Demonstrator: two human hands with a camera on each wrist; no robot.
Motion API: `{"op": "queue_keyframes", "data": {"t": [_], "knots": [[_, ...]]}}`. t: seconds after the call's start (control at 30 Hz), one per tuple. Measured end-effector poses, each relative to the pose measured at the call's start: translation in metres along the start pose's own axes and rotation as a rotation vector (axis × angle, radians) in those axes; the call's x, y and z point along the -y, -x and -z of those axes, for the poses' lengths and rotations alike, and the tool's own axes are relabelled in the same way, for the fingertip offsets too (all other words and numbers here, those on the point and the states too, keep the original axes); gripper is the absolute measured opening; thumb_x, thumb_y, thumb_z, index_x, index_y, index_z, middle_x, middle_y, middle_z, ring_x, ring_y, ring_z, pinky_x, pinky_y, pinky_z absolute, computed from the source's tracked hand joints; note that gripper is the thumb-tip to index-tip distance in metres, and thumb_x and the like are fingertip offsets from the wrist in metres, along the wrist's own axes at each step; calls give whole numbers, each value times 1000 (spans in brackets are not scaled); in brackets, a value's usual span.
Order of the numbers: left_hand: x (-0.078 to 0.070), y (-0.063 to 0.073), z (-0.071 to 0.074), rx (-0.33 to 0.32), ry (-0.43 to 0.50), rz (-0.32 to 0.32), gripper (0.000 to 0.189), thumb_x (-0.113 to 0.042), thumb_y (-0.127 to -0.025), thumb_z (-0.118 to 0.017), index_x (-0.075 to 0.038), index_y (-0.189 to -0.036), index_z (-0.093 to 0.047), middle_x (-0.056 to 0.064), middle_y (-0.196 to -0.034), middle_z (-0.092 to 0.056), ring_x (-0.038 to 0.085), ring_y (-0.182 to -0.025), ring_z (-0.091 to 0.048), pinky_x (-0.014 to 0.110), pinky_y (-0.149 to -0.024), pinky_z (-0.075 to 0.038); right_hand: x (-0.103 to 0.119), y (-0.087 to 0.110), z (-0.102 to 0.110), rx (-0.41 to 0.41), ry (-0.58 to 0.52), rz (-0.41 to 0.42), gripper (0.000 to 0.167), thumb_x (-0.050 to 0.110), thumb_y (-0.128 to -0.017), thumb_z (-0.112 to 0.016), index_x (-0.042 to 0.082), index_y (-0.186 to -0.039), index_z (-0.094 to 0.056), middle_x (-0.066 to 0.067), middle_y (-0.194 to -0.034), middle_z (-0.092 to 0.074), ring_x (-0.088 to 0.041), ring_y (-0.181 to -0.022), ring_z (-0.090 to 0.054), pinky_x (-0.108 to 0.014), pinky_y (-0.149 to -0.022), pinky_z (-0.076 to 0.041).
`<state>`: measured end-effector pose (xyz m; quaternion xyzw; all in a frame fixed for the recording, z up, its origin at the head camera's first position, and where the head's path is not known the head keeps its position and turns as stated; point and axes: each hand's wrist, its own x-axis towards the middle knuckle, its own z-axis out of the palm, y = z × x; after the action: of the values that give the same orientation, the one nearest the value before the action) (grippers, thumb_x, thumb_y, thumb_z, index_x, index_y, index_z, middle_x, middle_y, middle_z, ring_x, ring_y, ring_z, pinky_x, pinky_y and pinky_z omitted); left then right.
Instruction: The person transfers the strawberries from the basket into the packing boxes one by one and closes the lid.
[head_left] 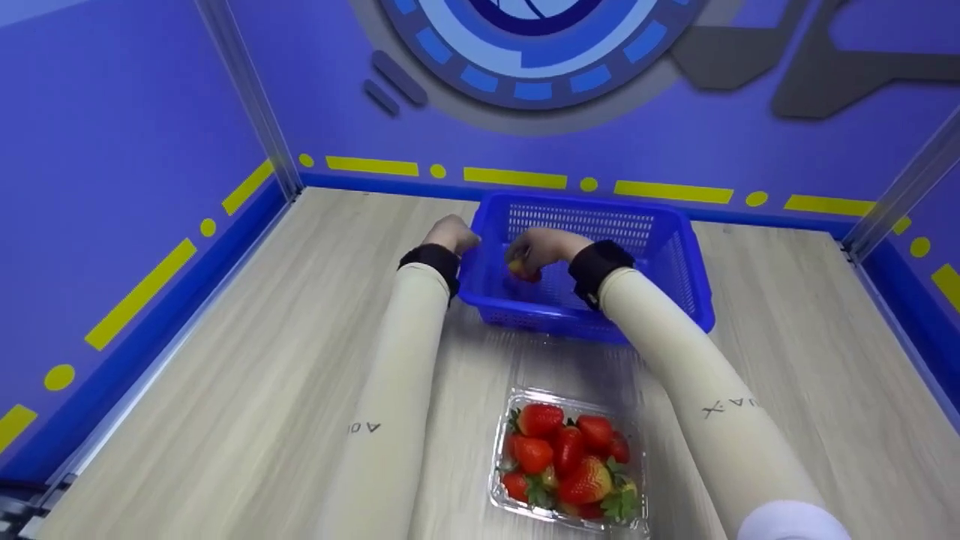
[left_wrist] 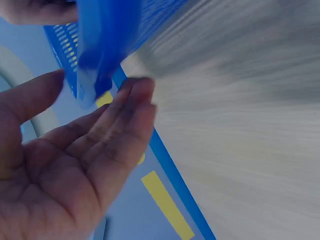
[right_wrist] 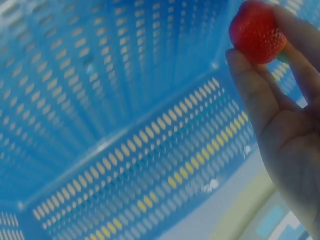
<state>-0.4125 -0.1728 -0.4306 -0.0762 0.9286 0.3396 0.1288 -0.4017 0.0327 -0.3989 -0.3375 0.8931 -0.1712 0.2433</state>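
Observation:
A red strawberry (right_wrist: 257, 32) is pinched between the thumb and fingers of my right hand (head_left: 546, 247), inside the blue plastic basket (head_left: 517, 305). In the head view only part of that strawberry (head_left: 525, 271) shows below the fingers. My left hand (head_left: 452, 234) is at the basket's left side. The left wrist view shows this left hand (left_wrist: 75, 160) with slightly bent fingers and the thumb apart, beside the basket rim (left_wrist: 107, 45); no grip on the rim is visible. Nearer me, a clear plastic box (head_left: 499, 457) holds several strawberries (head_left: 585, 480) with green leaves.
The clear box's transparent lid (head_left: 577, 367) lies folded back toward the basket. Everything stands on a light wood-grain table (head_left: 247, 375). Blue panels (head_left: 337, 127) with yellow dashes enclose its back and sides, with metal posts (head_left: 255, 97) at the corners.

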Motion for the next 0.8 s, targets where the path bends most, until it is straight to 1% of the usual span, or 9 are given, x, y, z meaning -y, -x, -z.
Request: {"op": "queue_keyframes", "data": {"t": [0.13,0.2,0.27,0.33,0.43,0.5,0.53,0.73,0.8], "knots": [[6,-16,6,-110,-45,-84,39,-25,-86,-64,6,-108,-71,20,-112,-73,29,-100,-70,34,-85,-59,-4,13,14,-73,-68,-27,47,-11,-83,-64,-8,-130,-65,-28,-119,-71,-26,-99,-68,-31,-84,-60],[-5,0,18,-128,-65,-75,40,-24,-89,-64,7,-113,-69,20,-120,-71,27,-107,-68,35,-93,-57,-6,19,21,-117,-94,-38,47,-12,-84,-63,-7,-131,-64,-28,-118,-71,-28,-99,-69,-30,-82,-60],[-17,20,29,-166,-79,-95,27,-19,-88,-62,7,-94,-67,14,-96,-70,22,-86,-62,31,-79,-53,-8,26,28,-163,-109,-37,47,-11,-85,-63,-6,-132,-64,-29,-119,-71,-33,-102,-70,-31,-84,-61],[-26,36,36,-195,-78,-123,22,-16,-90,-61,5,-89,-66,11,-89,-67,19,-80,-54,30,-73,-49,-10,32,35,-206,-104,-26,46,-10,-87,-64,-6,-133,-63,-30,-122,-70,-38,-109,-69,-36,-90,-61],[-40,71,47,-176,-33,-171,24,-12,-94,-59,4,-106,-73,14,-105,-74,23,-94,-66,29,-86,-55,-10,45,45,-260,-90,-12,46,-6,-89,-65,-4,-135,-62,-30,-127,-68,-43,-117,-65,-45,-100,-57],[-45,87,53,-159,8,-215,39,-13,-97,-60,4,-132,-65,18,-138,-66,29,-126,-64,35,-107,-53,-8,55,51,-286,-88,-10,46,-3,-91,-66,-2,-136,-62,-29,-130,-67,-43,-123,-62,-51,-106,-52],[-46,93,56,-152,33,-239,43,-13,-98,-60,4,-137,-61,20,-144,-62,32,-131,-62,36,-109,-53,-6,60,55,-300,-88,-7,45,-2,-91,-67,-1,-136,-63,-29,-132,-66,-44,-125,-61,-52,-108,-50],[-51,130,80,-123,250,-304,46,-13,-100,-62,0,-143,-57,21,-141,-64,29,-119,-66,32,-96,-56,16,95,69,-379,-62,70,43,3,-93,-70,3,-135,-64,-24,-143,-60,-43,-135,-55,-57,-115,-44],[-53,143,89,-115,310,-309,46,-12,-100,-63,-1,-144,-57,20,-141,-64,27,-124,-65,32,-100,-56,24,107,71,-399,-39,115,41,3,-94,-70,3,-135,-65,-22,-143,-60,-42,-134,-54,-57,-113,-47]]}}
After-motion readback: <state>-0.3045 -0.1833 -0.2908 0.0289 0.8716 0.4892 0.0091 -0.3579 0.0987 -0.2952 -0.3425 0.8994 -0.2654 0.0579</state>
